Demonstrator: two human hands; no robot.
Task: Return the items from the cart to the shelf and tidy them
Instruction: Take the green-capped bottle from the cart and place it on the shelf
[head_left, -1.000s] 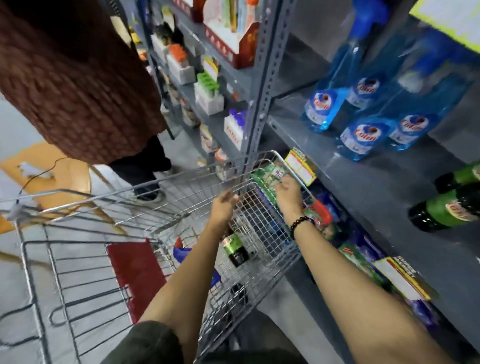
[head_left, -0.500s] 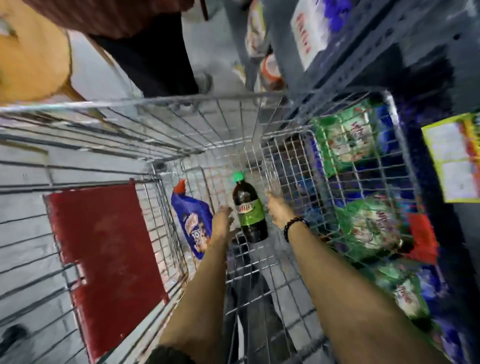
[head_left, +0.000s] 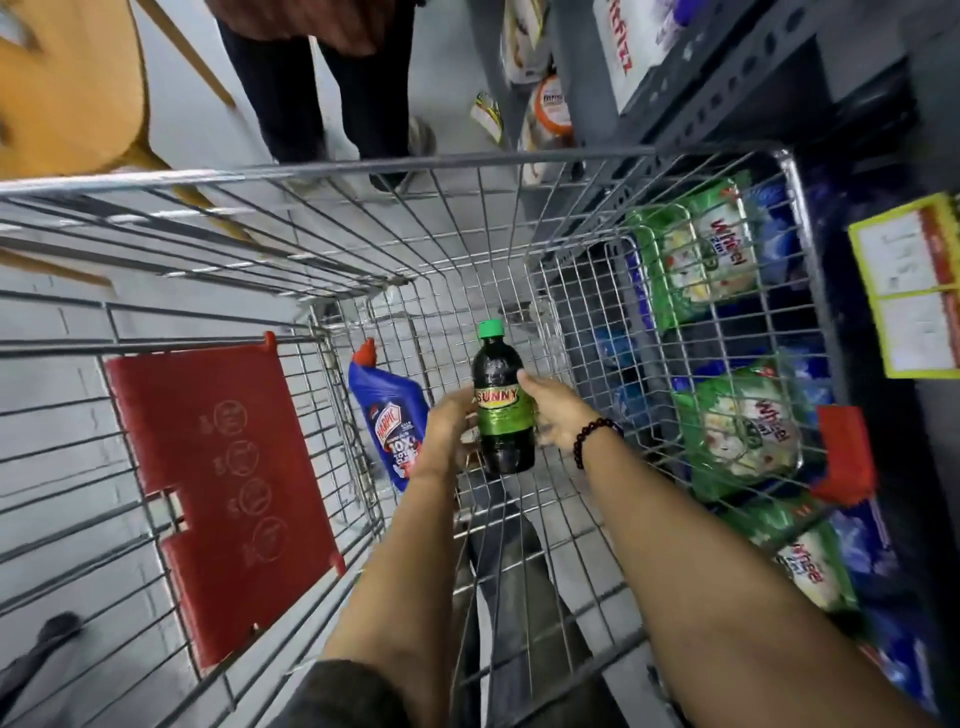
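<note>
A dark bottle (head_left: 500, 415) with a green cap and a green "SUNNY" label lies on the floor of the wire cart (head_left: 467, 171). My left hand (head_left: 449, 428) cups its left side and my right hand (head_left: 558, 413), with a dark bead bracelet at the wrist, presses its right side. A blue cleaner bottle (head_left: 390, 415) with a red cap lies just left of my left hand, against the cart's inner wall. The shelf (head_left: 857, 119) stands to the right of the cart.
Green "Wheel" detergent packs (head_left: 701, 249) and blue packs fill the low shelf beyond the cart's right wall. A red child-seat flap (head_left: 218, 483) lies at left. A person's legs (head_left: 322, 78) stand beyond the cart's front. Yellow price tags (head_left: 914, 286) hang at right.
The view has tipped down from the shelf into the cart. Both hands went down from the cart's rim to the dark bottle and closed around it.
</note>
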